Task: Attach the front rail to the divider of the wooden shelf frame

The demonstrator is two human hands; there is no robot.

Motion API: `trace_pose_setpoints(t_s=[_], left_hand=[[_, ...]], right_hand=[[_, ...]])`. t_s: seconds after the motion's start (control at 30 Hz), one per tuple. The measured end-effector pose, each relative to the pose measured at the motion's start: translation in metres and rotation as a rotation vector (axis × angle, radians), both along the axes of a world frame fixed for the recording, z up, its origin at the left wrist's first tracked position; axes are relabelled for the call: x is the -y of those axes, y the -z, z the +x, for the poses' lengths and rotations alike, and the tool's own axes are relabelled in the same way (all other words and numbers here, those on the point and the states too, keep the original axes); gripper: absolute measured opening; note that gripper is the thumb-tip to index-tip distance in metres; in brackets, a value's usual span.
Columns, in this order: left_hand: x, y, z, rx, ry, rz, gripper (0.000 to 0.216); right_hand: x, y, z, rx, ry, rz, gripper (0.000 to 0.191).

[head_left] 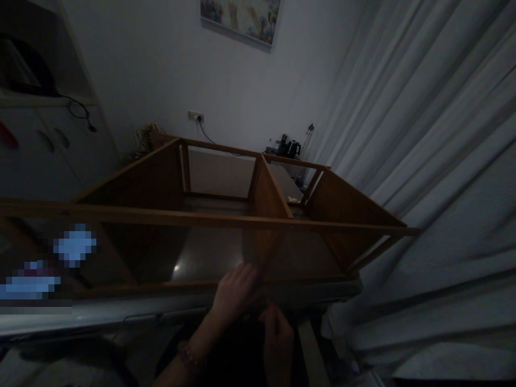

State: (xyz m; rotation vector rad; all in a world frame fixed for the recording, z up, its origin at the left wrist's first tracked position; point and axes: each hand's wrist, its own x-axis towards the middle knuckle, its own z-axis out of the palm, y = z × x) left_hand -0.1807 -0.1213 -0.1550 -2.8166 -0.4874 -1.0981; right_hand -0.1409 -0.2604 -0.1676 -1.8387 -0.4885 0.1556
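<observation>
A wooden shelf frame with thin side panels lies across the middle of the view. My left hand is at its near lower rail, close to the foot of the middle divider. The fingers are bent against the wood, and their tips are hard to see in the dark. Just below and to the right is my right hand, its fingers pinched together and pointing toward that same joint. Whatever it grips is too dark to make out. A beaded bracelet circles my left wrist.
The frame rests on a light-edged table. A long pale curtain hangs at right. Behind the frame stand a dark kettle and a wall socket with a plugged-in cord. White cabinets are at left.
</observation>
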Motion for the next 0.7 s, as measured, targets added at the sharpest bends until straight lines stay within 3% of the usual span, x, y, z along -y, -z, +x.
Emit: trace_pose_setpoints(t_s=[0.33,0.7], left_hand=[[0.0005,-0.0049,-0.0006,-0.03,0.005,0.0,0.036],[0.0011,-0.0032,-0.0014,-0.07,-0.005,-0.024,0.036]], right_hand=[[-0.0064,-0.0039,-0.0059,-0.023,-0.025,0.088,0.046],[-0.0077,0.0007,-0.0047,0.052,-0.019,0.046,0.045]])
